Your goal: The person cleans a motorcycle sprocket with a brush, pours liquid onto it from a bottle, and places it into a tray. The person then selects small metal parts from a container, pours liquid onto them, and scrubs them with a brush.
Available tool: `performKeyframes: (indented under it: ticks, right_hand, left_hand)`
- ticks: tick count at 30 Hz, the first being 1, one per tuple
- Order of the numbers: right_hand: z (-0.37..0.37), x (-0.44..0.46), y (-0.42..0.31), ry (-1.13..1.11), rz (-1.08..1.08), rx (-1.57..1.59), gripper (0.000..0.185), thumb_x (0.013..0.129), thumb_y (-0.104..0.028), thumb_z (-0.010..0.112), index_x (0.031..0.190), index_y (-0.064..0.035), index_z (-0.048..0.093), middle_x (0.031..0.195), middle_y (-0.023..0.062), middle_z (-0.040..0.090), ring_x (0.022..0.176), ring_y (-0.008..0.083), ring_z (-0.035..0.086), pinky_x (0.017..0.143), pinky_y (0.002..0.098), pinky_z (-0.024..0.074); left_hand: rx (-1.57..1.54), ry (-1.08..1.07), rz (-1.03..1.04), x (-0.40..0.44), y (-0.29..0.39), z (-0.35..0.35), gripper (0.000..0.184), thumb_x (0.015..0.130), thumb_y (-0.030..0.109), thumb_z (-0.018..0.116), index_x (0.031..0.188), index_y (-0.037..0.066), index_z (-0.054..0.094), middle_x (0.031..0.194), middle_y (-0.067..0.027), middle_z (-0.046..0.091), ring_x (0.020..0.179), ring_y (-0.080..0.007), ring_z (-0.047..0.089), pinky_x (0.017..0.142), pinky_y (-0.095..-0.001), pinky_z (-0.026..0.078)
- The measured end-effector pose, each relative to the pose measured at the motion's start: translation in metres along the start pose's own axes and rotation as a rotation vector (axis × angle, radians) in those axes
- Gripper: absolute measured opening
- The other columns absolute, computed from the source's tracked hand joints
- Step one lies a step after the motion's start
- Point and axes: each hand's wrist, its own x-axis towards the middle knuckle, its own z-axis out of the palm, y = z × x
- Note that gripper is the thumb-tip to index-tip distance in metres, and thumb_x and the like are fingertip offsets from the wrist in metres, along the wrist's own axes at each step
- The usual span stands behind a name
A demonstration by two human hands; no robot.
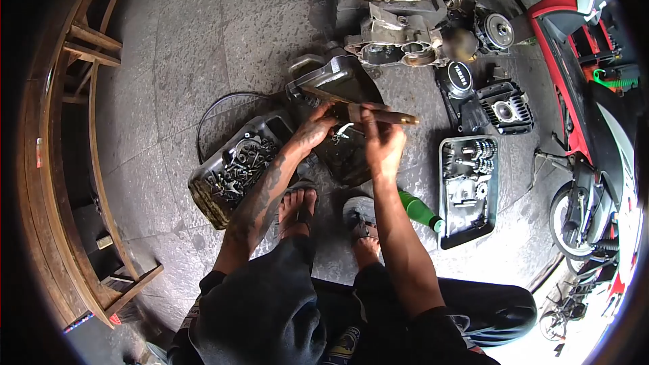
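My right hand (384, 149) is closed round the brown wooden handle (395, 117) of a long tool, whose kind I cannot make out. The tool's narrow far part (324, 95) runs left over a dark, dirty tray (365, 78). My left hand (315, 130) is beside it with its fingers bent together; what they hold, if anything, is hidden. A small shiny metal part (343, 131) shows between my hands, above the tray. Left of my left forearm, a second tray (197, 192) holds many bolts and small metal parts.
Engine cases (395, 37) lie at the top, with a finned cylinder part (506, 108) below right. A metal tray of gears (443, 192) and a green bottle (420, 209) lie right of my right arm. A red motorcycle (564, 61) stands far right, a wooden bench (51, 182) left.
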Motion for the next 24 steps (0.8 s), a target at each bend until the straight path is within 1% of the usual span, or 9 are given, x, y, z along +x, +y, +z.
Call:
performKeyframes:
  ticks: [2,4,8,12,16,18,19,22,24]
  right_hand:
    - [0.004,-0.004,-0.002,-0.1,0.062,-0.151,0.019,0.089,-0.018,0.065,0.099,-0.0021,0.066,0.084,0.011,0.069,0.078,0.0154,0.066,0.07,0.0306,0.0512]
    - [0.001,-0.012,-0.002,-0.159,0.166,-0.335,0.018,0.087,-0.016,0.065,0.097,-0.0016,0.066,0.082,0.0129,0.069,0.077,0.0203,0.069,0.069,0.0321,0.0517]
    - [-0.007,-0.027,0.01,-0.025,0.08,-0.152,0.02,0.088,-0.015,0.063,0.097,0.0034,0.065,0.085,0.0177,0.07,0.082,0.0212,0.07,0.072,0.0327,0.0531]
    - [0.004,-0.018,-0.005,0.026,0.028,-0.041,0.023,0.089,-0.019,0.064,0.096,0.0036,0.064,0.082,0.0168,0.07,0.076,0.0175,0.068,0.066,0.0324,0.0513]
    - [0.012,-0.019,0.01,-0.014,0.151,-0.26,0.021,0.089,-0.017,0.063,0.093,0.0034,0.064,0.078,0.0174,0.069,0.072,0.0267,0.07,0.066,0.0359,0.0524]
    - [0.003,-0.021,0.02,0.024,0.053,-0.265,0.018,0.088,-0.014,0.063,0.092,0.0034,0.064,0.078,0.0174,0.069,0.076,0.0261,0.07,0.068,0.0355,0.0534]
    - [-0.001,-0.022,0.013,0.07,0.091,-0.178,0.017,0.089,-0.014,0.062,0.094,0.0027,0.065,0.078,0.0156,0.07,0.077,0.0223,0.07,0.069,0.0328,0.0533]
    - [0.004,-0.016,-0.003,0.036,0.126,0.056,0.016,0.088,-0.015,0.065,0.095,-0.0004,0.066,0.08,0.0108,0.068,0.076,0.0108,0.062,0.072,0.0283,0.0496]
    - [0.01,-0.011,0.004,-0.042,0.024,-0.154,0.023,0.088,-0.021,0.066,0.094,0.0008,0.065,0.077,0.0161,0.07,0.071,0.0243,0.07,0.064,0.0336,0.0518]
  left_hand:
    - [-0.042,-0.026,0.052,-0.005,0.006,0.0,0.032,0.089,0.008,0.051,0.12,0.014,0.055,0.107,0.0013,0.058,0.089,-0.0078,0.052,0.073,-0.0252,0.043]
    - [0.074,-0.041,0.028,0.0,0.005,-0.007,0.027,0.09,0.012,0.047,0.115,0.013,0.057,0.105,0.0031,0.058,0.087,-0.0066,0.051,0.071,-0.025,0.043]
    - [0.088,-0.027,0.002,-0.004,0.019,-0.008,0.025,0.092,0.022,0.044,0.11,0.013,0.059,0.102,0.0044,0.058,0.083,-0.0065,0.05,0.07,-0.0251,0.042]
    - [-0.033,-0.027,0.024,-0.002,0.016,0.0,0.032,0.093,0.038,0.038,0.105,0.015,0.058,0.102,0.0052,0.056,0.083,-0.007,0.05,0.069,-0.0258,0.042]
    - [-0.085,0.124,0.002,-0.015,0.033,0.014,0.041,0.093,0.051,0.038,0.102,0.016,0.057,0.103,0.0048,0.057,0.085,-0.0072,0.049,0.07,-0.0267,0.041]
    - [0.008,0.099,-0.032,-0.006,0.02,0.003,0.044,0.092,0.054,0.036,0.101,0.016,0.057,0.103,0.0055,0.057,0.084,-0.0075,0.048,0.07,-0.0266,0.039]
    - [0.029,0.095,0.014,-0.008,0.022,0.005,0.054,0.091,0.063,0.034,0.101,0.016,0.058,0.098,0.0047,0.056,0.079,-0.0086,0.045,0.066,-0.0256,0.037]
    - [0.038,0.095,0.015,-0.008,0.026,0.005,0.055,0.091,0.064,0.033,0.102,0.016,0.057,0.098,0.004,0.056,0.079,-0.0087,0.045,0.066,-0.0256,0.037]
    - [0.037,0.106,0.0,-0.007,0.027,0.006,0.056,0.091,0.064,0.033,0.103,0.016,0.057,0.098,0.0036,0.055,0.08,-0.0088,0.045,0.066,-0.0256,0.037]
